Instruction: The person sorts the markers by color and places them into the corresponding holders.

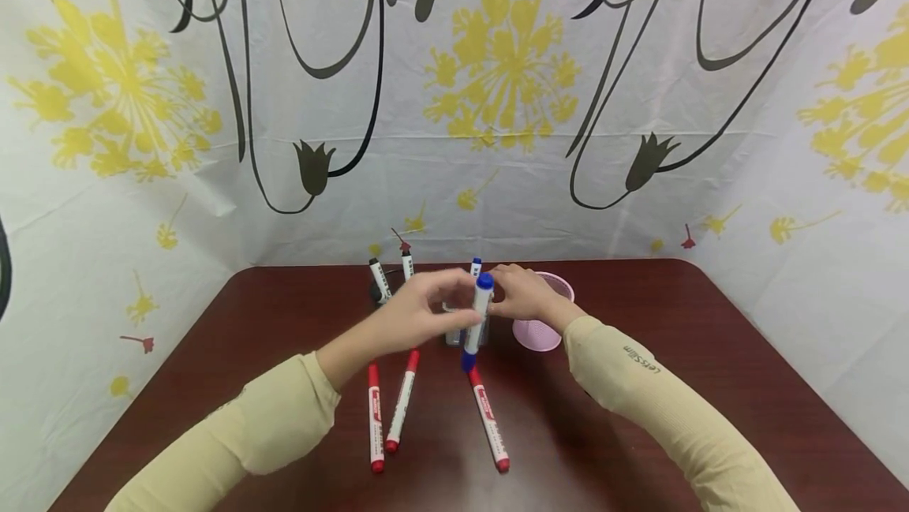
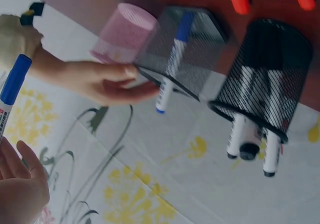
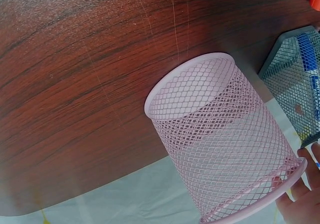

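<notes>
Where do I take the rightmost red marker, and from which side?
Probably pinch the red marker across its white barrel, from above and the near side. It lies flat, apart from the other red markers, so both long sides look reachable; in the head view the blue marker in the left hand shows close by its far end.

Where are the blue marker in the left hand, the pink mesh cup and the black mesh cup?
Blue marker [image 1: 480, 308]: head view, on its white barrel.
Pink mesh cup [image 3: 225, 139]: right wrist view, on its wall.
Black mesh cup [image 2: 260, 81]: left wrist view, on its wall.
</notes>
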A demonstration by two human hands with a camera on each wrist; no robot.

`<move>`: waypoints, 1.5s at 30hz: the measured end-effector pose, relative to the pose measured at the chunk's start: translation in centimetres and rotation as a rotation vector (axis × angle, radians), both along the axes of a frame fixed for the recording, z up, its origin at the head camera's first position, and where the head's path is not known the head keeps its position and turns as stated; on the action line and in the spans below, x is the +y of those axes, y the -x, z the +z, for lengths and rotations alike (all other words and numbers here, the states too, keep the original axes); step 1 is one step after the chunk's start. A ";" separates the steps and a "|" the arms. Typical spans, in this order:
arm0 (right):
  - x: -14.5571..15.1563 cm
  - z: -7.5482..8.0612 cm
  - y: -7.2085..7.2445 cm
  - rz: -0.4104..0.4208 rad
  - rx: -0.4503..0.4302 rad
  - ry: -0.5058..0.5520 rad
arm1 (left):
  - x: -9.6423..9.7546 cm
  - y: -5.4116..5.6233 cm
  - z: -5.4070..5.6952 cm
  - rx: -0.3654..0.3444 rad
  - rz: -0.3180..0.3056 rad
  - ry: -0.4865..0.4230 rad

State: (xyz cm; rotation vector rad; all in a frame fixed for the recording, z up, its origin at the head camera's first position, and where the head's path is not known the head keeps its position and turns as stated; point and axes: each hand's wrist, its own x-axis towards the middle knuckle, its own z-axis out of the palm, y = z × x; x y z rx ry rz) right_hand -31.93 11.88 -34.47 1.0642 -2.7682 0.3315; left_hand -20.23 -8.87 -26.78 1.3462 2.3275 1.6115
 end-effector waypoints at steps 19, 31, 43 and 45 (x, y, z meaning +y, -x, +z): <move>-0.1 0.2 -0.3 -0.043 -0.075 0.007 | -0.6 5.6 1.0 -0.090 0.140 -0.050; -0.1 0.2 -0.3 -0.055 -0.072 -0.003 | -0.1 6.8 3.0 -0.138 0.290 -0.049; -0.2 0.2 -0.3 -0.053 -0.077 -0.009 | 0.0 10.2 0.5 -0.160 0.349 -0.088; -0.2 0.2 -0.3 -0.053 -0.074 -0.008 | 0.1 10.6 0.2 -0.168 0.358 -0.089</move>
